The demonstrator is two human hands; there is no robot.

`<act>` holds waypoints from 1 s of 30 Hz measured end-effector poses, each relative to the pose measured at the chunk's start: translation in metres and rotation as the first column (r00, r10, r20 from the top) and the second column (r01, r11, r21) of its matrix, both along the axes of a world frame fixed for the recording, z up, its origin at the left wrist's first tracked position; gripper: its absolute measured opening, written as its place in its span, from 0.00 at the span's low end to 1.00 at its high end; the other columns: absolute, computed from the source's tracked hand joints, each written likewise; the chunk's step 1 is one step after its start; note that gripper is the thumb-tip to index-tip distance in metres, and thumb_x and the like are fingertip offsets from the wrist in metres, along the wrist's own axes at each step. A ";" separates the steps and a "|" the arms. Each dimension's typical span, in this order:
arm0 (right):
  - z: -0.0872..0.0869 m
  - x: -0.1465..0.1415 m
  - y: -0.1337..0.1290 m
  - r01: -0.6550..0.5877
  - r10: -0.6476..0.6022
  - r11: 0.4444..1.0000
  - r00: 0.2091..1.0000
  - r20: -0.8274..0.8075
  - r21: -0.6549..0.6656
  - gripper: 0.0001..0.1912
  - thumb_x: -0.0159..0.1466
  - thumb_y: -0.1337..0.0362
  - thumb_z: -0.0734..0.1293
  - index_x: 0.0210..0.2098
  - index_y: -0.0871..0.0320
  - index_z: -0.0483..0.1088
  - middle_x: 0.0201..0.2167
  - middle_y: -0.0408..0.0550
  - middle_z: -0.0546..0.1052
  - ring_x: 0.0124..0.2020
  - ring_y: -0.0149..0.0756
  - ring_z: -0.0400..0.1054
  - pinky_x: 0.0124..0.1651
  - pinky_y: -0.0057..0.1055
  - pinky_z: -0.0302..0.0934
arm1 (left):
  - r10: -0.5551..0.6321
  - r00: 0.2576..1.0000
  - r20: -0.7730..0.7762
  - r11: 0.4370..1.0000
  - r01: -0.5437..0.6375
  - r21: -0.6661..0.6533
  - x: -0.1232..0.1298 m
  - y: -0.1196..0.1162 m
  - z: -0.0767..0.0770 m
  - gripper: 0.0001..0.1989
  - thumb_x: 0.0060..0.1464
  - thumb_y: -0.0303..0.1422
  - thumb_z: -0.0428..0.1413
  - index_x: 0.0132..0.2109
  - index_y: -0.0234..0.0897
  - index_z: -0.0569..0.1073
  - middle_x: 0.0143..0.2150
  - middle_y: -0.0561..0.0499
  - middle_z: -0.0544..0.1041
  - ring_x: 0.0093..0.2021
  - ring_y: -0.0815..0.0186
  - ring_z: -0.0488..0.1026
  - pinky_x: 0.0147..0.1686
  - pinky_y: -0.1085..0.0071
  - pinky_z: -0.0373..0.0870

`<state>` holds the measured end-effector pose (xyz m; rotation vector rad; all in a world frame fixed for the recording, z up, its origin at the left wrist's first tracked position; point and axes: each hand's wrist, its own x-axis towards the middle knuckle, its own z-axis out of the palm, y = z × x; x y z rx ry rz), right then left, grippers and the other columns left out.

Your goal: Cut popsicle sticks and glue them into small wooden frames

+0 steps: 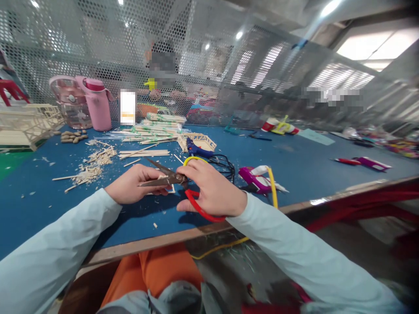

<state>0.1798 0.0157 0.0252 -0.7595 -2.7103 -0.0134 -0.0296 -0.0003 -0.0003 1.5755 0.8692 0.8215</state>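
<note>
My right hand (214, 185) grips a pair of scissors (170, 179) with one red and one yellow handle loop. The blades are spread and point left, reaching across the fingers of my left hand (132, 184). Those left fingers are pinched together on a small piece of pale wooden sticks (171, 189), mostly hidden behind fingers and blades. Just beyond the scissors, a blue glue gun (199, 150) lies against a pale wooden stick frame (204, 141). Loose sticks (144, 153) lie behind my left hand, beside a heap of cut stick bits (94, 165).
To the right lies a purple glue gun (257, 179) with a yellow strap near the table edge (294, 207). Packs of sticks (160, 126), peanuts (73, 137), a pink bottle (98, 104) and a wooden stick model (24, 124) stand or lie farther back. A perforated metal screen (108, 39) borders the table.
</note>
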 end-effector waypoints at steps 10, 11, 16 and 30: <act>0.003 0.000 0.001 -0.010 0.010 1.000 0.999 -0.044 0.018 0.35 0.48 0.39 0.64 0.42 0.63 0.67 0.32 0.52 0.68 0.33 0.39 0.61 0.37 0.33 0.57 | 0.010 0.999 0.032 0.998 -0.008 -0.061 0.001 -0.002 0.002 0.10 0.44 0.38 0.60 0.29 0.34 0.78 0.28 0.48 0.78 0.30 0.62 0.76 0.28 0.74 0.71; 0.003 0.000 0.001 -0.008 0.009 1.000 0.999 -0.043 0.018 0.35 0.48 0.39 0.64 0.42 0.63 0.67 0.31 0.52 0.68 0.33 0.39 0.62 0.36 0.33 0.57 | 0.008 1.000 0.022 0.998 -0.007 -0.055 0.001 -0.002 0.003 0.10 0.44 0.38 0.60 0.29 0.33 0.78 0.27 0.48 0.78 0.30 0.62 0.76 0.28 0.74 0.71; 0.000 0.002 0.003 0.002 -0.001 1.000 0.999 -0.051 0.014 0.36 0.48 0.38 0.63 0.42 0.62 0.68 0.32 0.54 0.71 0.34 0.40 0.65 0.36 0.32 0.58 | -0.003 1.000 -0.010 1.000 0.003 -0.011 0.001 -0.003 0.004 0.11 0.46 0.37 0.59 0.28 0.32 0.77 0.27 0.47 0.78 0.29 0.63 0.75 0.27 0.75 0.71; 0.002 -0.001 0.008 -0.031 0.009 0.981 0.993 -0.114 -0.191 0.32 0.52 0.40 0.61 0.41 0.62 0.65 0.31 0.47 0.70 0.28 0.31 0.60 0.31 0.27 0.55 | 0.067 0.984 0.163 0.975 -0.030 -0.220 0.001 0.000 0.003 0.16 0.38 0.38 0.64 0.36 0.34 0.76 0.31 0.48 0.79 0.30 0.64 0.76 0.27 0.75 0.71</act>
